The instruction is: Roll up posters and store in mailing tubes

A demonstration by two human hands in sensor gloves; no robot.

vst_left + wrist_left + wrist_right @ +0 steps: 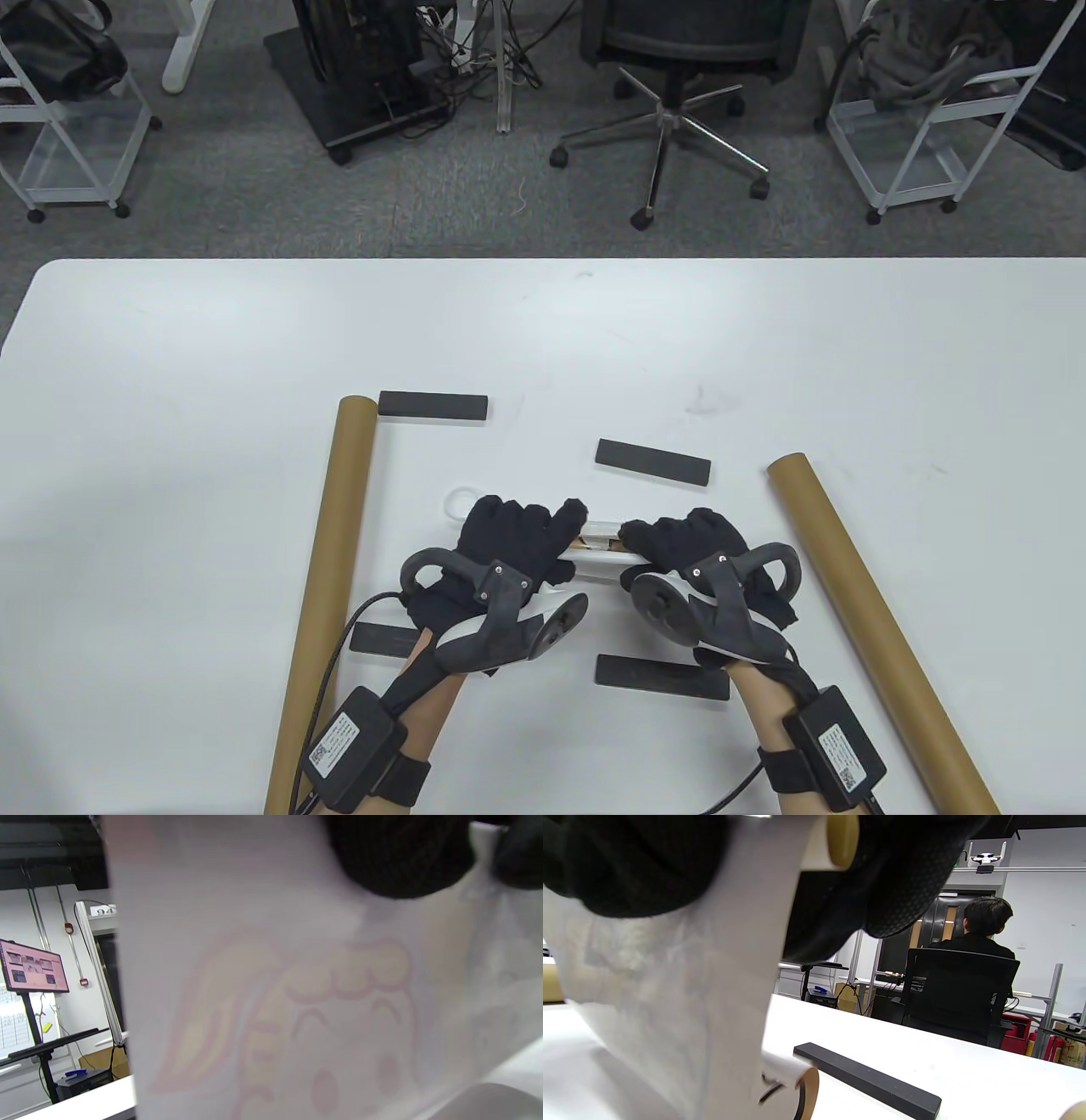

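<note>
A white poster (601, 538) lies partly rolled near the table's front middle; only a short stretch shows between my hands. My left hand (524, 528) curls over its left part and my right hand (672, 540) curls over its right part. The left wrist view is filled by the poster's (297, 1005) pale back with a faint cartoon print, gloved fingers (398, 857) gripping it at the top. In the right wrist view the sheet (683, 993) hangs from my fingers (628, 866) down to a curled end (808, 1090). Two brown mailing tubes lie left (327, 586) and right (874, 628) of my hands.
Several black bar weights lie on the white table (170, 382): far left (433, 405), far right (652, 461), near left (382, 638) and near right (662, 677). A small white ring (458, 503) lies by my left hand. A person (984, 925) sits in a chair beyond the table.
</note>
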